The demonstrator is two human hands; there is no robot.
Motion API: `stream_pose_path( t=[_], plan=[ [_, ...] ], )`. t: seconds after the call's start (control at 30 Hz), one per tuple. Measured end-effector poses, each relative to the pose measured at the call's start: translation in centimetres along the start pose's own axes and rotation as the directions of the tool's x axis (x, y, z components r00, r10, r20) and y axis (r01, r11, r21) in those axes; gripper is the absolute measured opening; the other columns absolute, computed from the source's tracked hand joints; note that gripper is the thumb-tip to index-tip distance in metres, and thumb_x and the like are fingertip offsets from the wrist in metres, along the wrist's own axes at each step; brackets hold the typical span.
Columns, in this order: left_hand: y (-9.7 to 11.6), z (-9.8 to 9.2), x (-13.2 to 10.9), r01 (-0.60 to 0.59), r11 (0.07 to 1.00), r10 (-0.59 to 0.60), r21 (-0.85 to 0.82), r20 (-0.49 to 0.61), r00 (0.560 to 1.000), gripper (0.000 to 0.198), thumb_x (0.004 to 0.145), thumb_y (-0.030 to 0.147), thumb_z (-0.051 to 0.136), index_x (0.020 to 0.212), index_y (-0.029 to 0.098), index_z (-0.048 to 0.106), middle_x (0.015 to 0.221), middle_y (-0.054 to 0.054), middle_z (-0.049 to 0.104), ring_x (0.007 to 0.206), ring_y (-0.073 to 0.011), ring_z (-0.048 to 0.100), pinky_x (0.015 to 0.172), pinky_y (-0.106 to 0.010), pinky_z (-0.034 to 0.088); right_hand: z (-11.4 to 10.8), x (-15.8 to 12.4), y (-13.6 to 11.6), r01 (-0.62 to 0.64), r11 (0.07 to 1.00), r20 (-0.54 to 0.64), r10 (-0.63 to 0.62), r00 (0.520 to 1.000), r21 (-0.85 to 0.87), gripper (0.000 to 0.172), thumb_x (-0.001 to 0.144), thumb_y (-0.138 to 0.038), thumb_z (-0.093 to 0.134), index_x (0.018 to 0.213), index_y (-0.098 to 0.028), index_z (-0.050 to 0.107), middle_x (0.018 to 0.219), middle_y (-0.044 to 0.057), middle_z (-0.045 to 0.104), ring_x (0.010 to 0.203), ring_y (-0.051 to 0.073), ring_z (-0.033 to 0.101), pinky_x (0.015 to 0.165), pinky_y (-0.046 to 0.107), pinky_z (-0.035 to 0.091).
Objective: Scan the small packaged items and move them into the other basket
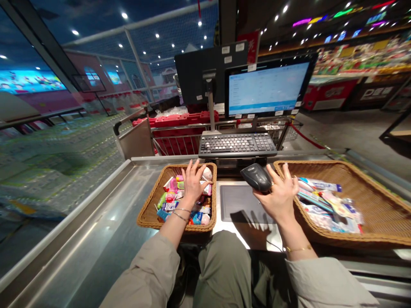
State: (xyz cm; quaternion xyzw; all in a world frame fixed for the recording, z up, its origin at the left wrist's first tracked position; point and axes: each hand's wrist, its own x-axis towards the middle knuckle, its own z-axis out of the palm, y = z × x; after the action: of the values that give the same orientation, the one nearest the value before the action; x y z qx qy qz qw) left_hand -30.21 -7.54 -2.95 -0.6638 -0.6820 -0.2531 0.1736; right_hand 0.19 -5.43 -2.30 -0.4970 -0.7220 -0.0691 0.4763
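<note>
My left hand (pixel 192 182) reaches into a small wicker basket (pixel 147 214) full of several small colourful packets (pixel 171 201), fingers spread over them, holding nothing I can see. My right hand (pixel 281 194) is raised above the counter and grips a black handheld barcode scanner (pixel 257 177) between thumb and palm, its other fingers stretched out. A dark scan pad (pixel 237 203) lies on the counter between both hands.
A larger wicker basket (pixel 379 205) at the right holds several flat packets (pixel 324 201). Behind stand a keyboard (pixel 236 144), a lit screen (pixel 266 87) and a second monitor's back (pixel 205 70). A steel counter (pixel 96 231) runs left; a red shopping cart (pixel 180 128) stands beyond.
</note>
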Motion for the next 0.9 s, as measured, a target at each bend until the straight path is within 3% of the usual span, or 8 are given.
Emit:
stream_pose_path(
  t=[0.27, 0.57, 0.9],
  plan=[
    [1.2, -0.5, 0.3, -0.032, 0.996, 0.028, -0.078, -0.048, 0.998, 0.064, 0.083, 0.047, 0.079, 0.142, 0.029, 0.059, 0.135, -0.011, 0.066, 0.138, -0.0331, 0.050, 0.126, -0.054, 0.024, -0.6, -0.1, -1.1, 0.064, 0.998, 0.087, -0.063, 0.994, -0.007, 0.016, 0.074, -0.037, 0.068, 0.076, -0.021, 0.071, 0.144, 0.009, 0.062, 0.153, 0.041, 0.027, 0.118, 0.071, 0.015],
    [2.6, -0.3, 1.5, -0.164, 0.981, 0.149, -0.106, -0.136, 0.980, 0.070, 0.077, 0.048, 0.085, 0.137, 0.023, 0.062, 0.124, -0.013, 0.070, 0.122, -0.0330, 0.062, 0.121, -0.066, 0.025, -0.4, -0.3, -1.2, 0.141, 0.990, 0.044, -0.142, 0.989, 0.015, 0.011, 0.074, -0.032, 0.067, 0.075, -0.022, 0.071, 0.143, 0.007, 0.064, 0.154, 0.040, 0.026, 0.120, 0.069, 0.014],
    [4.3, 0.8, 3.2, -0.225, 0.962, 0.201, -0.153, -0.154, 0.967, 0.069, 0.079, 0.045, 0.083, 0.139, 0.020, 0.058, 0.130, -0.016, 0.069, 0.119, -0.0322, 0.064, 0.118, -0.062, 0.033, -0.8, -0.4, -1.3, 0.140, 0.990, 0.032, -0.141, 0.990, 0.032, 0.013, 0.074, -0.031, 0.067, 0.081, -0.021, 0.070, 0.143, 0.009, 0.064, 0.154, 0.040, 0.028, 0.120, 0.068, 0.015]
  ],
)
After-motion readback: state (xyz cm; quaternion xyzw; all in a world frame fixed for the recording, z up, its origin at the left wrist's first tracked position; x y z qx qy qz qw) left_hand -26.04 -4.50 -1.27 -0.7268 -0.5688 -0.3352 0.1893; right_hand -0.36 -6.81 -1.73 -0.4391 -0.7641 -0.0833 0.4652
